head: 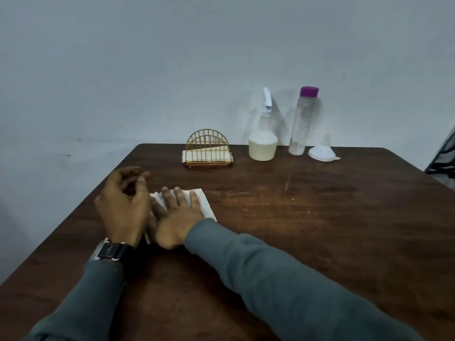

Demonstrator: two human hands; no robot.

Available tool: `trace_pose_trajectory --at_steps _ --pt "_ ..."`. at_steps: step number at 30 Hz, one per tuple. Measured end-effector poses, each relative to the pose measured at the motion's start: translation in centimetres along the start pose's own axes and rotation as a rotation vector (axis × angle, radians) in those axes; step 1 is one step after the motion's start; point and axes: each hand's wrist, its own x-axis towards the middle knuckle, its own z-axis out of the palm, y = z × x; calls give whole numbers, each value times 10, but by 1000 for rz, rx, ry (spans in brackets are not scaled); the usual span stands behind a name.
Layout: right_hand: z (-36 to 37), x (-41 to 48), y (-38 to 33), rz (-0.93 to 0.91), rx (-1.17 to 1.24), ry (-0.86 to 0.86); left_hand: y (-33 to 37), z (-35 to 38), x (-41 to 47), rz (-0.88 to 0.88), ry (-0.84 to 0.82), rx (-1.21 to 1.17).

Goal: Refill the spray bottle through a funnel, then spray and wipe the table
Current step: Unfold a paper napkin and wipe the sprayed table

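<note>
On the dark wooden table [295,230], your right hand [177,217] lies flat, fingers spread, pressing a white tissue [204,205]; your left hand [123,205], watch [110,251] on its wrist, hovers loosely curled, holding nothing. Far back stand the spray bottle [263,141], purple-capped bottle [302,121] and upturned funnel [322,151], no readable labels.

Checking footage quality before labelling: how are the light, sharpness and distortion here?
Head view: dim, even light; spray bottle and clear bottle cast soft double shadows on the wall; overall slightly soft, no glare; wide-angle stretch enlarges the sleeves at the bottom.
</note>
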Motion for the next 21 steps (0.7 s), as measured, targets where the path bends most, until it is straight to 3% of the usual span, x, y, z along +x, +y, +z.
trace_pose_trajectory --at_steps 9,21 --pt "-19 60 27 146 55 72 -7 -1 -2 14 2 16" --pt "-37 -35 164 400 49 89 8 4 -23 -28 -127 -7"
